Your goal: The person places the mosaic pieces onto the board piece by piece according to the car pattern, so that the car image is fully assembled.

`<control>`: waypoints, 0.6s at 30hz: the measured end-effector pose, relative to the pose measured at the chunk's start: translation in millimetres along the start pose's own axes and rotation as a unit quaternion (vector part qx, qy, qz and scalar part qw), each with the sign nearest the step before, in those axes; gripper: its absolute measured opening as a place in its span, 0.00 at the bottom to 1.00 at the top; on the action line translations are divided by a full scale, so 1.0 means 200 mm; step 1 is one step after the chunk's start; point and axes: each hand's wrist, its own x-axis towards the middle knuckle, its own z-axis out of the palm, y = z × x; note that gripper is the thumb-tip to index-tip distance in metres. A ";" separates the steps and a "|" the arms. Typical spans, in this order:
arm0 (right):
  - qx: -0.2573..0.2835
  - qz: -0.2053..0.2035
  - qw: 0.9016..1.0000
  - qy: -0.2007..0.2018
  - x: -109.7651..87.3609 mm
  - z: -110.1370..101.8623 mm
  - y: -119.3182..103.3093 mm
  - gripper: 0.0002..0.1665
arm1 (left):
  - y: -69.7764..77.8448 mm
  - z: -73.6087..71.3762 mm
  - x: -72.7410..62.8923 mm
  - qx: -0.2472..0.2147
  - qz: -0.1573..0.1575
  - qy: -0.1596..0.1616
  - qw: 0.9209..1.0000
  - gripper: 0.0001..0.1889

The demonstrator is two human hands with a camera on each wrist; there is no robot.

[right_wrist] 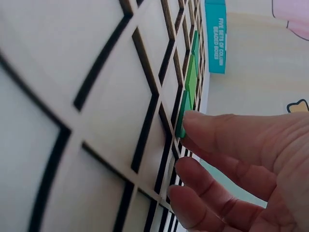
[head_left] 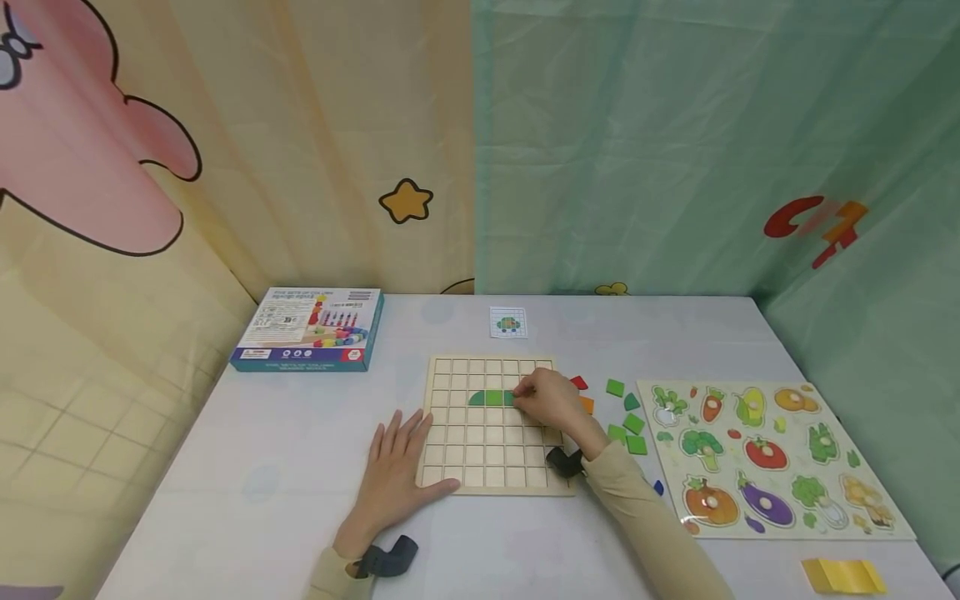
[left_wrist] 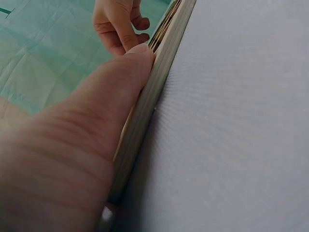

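Observation:
A wooden grid board (head_left: 453,454) lies in the middle of the table. One row of it holds a dark green rounded piece (head_left: 477,399), then a light green square (head_left: 493,398). Beside the square, my right hand (head_left: 551,404) pinches a dark green piece (right_wrist: 184,112) between thumb and finger; it sits at its cell, partly hidden by the fingertips. My left hand (head_left: 397,467) rests at the board's left edge, fingers spread and straight, the thumb on the near corner of the frame. In the left wrist view, the thumb (left_wrist: 113,79) lies along the board's edge.
Right of the board lie several loose green squares (head_left: 637,445), a red piece (head_left: 578,382) and an orange piece (head_left: 587,405). A vegetable puzzle board (head_left: 731,479) is farther right, near a yellow object (head_left: 843,576). A pattern card (head_left: 508,322) and a box (head_left: 306,329) stand behind.

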 end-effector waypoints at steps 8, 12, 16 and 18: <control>0.022 -0.026 0.999 -0.013 -0.03 -0.01 0.05 0.06 | 0.00 0.00 0.00 0.000 0.000 0.004 1.000 0.55; 0.038 -0.031 0.999 0.001 -0.08 -0.05 0.08 0.07 | 0.00 -0.01 0.00 -0.001 0.002 0.004 1.000 0.55; 0.035 -0.038 0.998 0.035 -0.14 -0.12 0.13 0.09 | 0.01 0.00 0.00 -0.002 0.002 0.003 1.000 0.55; 0.029 -0.044 0.997 0.054 -0.17 -0.15 0.16 0.10 | 0.01 0.00 0.00 -0.001 0.001 0.003 1.000 0.55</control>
